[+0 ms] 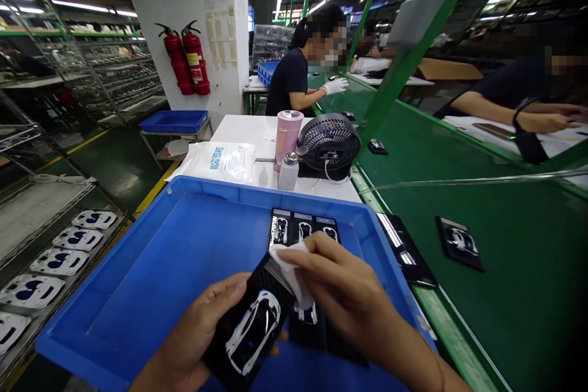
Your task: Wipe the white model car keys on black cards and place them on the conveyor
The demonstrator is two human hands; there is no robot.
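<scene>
— Factory floor, long ceiling lights, green steel frames: where is the work placed?

— It is held over a shallow blue plastic tray (220, 188), whose right rim is set just beside a green conveyor belt (505, 294).

— And the hands?

— A black carbon-weave plate printed with a white car (250, 331) is gripped by the left hand (193, 331), with the fingers curled closed around its edges. A folded white wipe (289, 269) is pinched by the right hand (340, 294) against the plate's upper end.

— What room is left?

— Bare blue tray floor is left open beside the left hand. A row of black printed plates (298, 229) is laid in the tray, running beneath the hands.

— Further off?

— A white table (239, 128) is placed beyond the tray, bearing a pink bottle (287, 138), a round black desk fan (329, 144) and a white pump bottle (288, 173). Metal racks stacked with white car-shaped pieces (59, 260) are ranged on the left.

— Any writing?

— Red characters reading 灭火器 are painted on a white pillar (220, 12), above two red fire extinguishers (187, 58).
</scene>
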